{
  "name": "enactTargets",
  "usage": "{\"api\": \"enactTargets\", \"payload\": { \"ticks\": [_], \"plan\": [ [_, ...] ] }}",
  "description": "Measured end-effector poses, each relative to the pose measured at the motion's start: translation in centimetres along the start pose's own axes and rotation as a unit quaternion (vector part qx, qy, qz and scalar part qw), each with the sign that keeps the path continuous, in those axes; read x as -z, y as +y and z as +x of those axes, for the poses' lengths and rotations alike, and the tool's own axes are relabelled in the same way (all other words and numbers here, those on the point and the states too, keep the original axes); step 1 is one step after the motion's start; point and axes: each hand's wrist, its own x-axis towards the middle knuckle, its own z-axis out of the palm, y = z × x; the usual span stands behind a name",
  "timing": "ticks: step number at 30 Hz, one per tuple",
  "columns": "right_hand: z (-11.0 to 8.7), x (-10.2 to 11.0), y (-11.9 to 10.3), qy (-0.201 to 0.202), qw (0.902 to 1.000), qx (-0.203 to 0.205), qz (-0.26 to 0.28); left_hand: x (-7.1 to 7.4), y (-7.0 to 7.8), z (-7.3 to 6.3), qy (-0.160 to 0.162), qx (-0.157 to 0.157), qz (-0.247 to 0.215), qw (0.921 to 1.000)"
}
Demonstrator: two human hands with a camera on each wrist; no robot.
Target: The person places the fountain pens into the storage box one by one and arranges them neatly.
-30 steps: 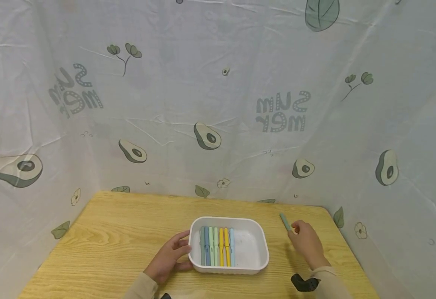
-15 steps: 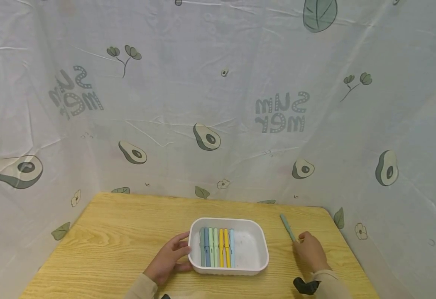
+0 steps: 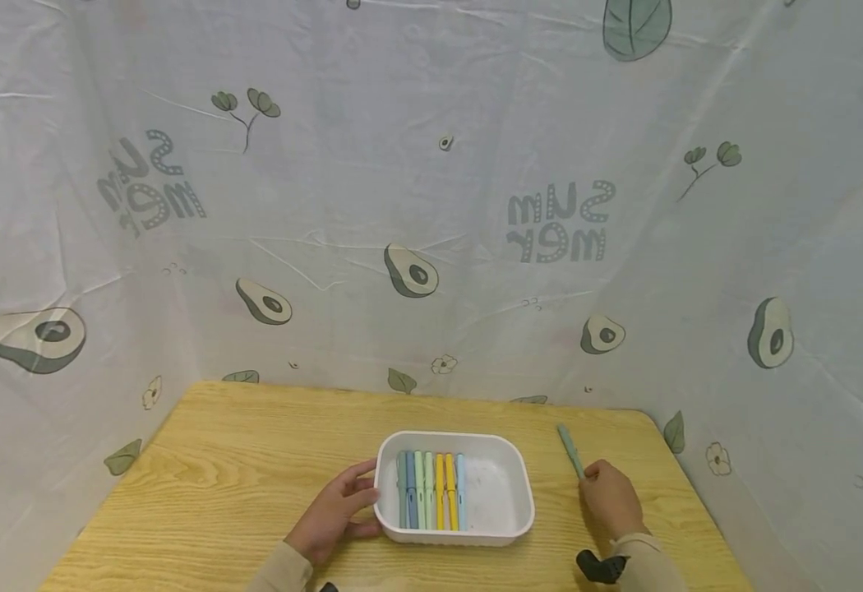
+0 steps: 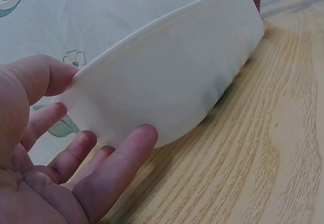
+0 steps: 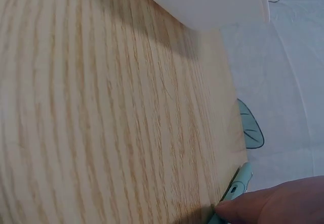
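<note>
A white plastic tray (image 3: 494, 440) stands on the table, with several capped pens (image 3: 440, 489) side by side in its left part: grey-green, blue, light green, yellow and pale blue. My left hand (image 3: 334, 511) rests its spread fingers on the tray's left side; the left wrist view shows fingertips (image 4: 147, 133) touching the outer wall and rim. To the right of the tray, my right hand (image 3: 609, 497) pinches the near end of a grey-green pen (image 3: 569, 450) that points away from me. The right wrist view shows a finger on this pen (image 5: 238, 183), close to the wood; contact with the table cannot be told.
The wooden table (image 3: 269, 444) extends around the tray. A pale curtain (image 3: 343, 329) printed with avocados and leaves hangs at its back and both sides. Inside the tray, the bare white floor (image 3: 494, 493) shows right of the pens.
My right hand first moved slightly toward me along the grey-green pen, and its fingers have now closed on the near end. The left hand and tray stay in place.
</note>
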Motion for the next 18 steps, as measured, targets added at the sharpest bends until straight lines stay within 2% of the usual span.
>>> {"api": "enactTargets", "payload": {
  "ticks": [9, 18],
  "plan": [
    [-1.7, -0.2, -1.2, -0.029, 0.9972, -0.009, 0.069, 0.0, 0.1, -0.1, 0.0, -0.002, -0.001, 1.0],
    [-4.0, -0.7, -2.6, -0.051, 0.9972, 0.005, 0.054, -0.1, 0.1, -0.1, -0.001, -0.002, -0.002, 1.0]
  ]
}}
